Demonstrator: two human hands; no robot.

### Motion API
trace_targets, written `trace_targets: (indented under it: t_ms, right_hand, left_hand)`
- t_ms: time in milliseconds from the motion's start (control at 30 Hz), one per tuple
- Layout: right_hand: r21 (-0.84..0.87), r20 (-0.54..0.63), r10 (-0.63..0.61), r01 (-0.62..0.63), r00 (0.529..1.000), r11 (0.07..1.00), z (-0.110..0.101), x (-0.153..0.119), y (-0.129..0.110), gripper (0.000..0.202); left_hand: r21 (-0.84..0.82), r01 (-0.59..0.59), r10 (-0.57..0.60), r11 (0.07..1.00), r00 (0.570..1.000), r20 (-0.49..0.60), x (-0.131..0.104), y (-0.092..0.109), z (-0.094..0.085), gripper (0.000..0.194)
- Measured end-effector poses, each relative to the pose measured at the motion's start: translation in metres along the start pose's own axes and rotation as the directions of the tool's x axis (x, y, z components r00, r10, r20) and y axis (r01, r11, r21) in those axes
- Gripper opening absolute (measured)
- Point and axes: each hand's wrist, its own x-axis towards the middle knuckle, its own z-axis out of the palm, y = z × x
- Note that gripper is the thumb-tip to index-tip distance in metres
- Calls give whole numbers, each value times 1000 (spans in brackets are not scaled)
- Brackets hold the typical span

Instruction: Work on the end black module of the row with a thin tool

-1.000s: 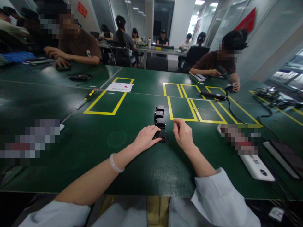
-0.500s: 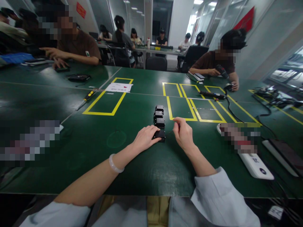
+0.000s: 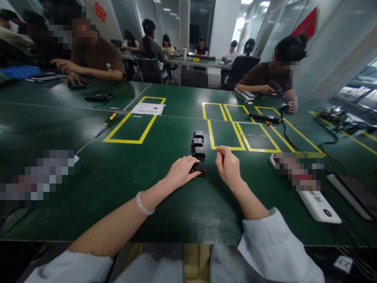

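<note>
The left hand has its grip closed on the near black block, thumb on the near side and fingers on the far side. The right hand has its fingers curled tight around a thin tool. The tool points at the block's right side; I cannot tell if its tip touches. The block sits on the green bench, well in from the near edge. Three more black blocks make a row just past it, so there is little room that way. Yellow tape runs just past the right hand. A white case lies well off to the right.
</note>
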Motion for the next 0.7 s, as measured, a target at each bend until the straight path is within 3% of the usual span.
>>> trace_targets:
  t_ms: [333,700]
  right_hand:
    - [14,51,-10,10,999,1000,-5,2,-4,16]
    - [12,25,22,-22,999,1000,-3,1,-3,16]
  left_hand:
    - [6,-5,5,1000,1000,-2,0,-1,0,33]
    - [8,-7,7,1000,1000,3,0,0,0,33]
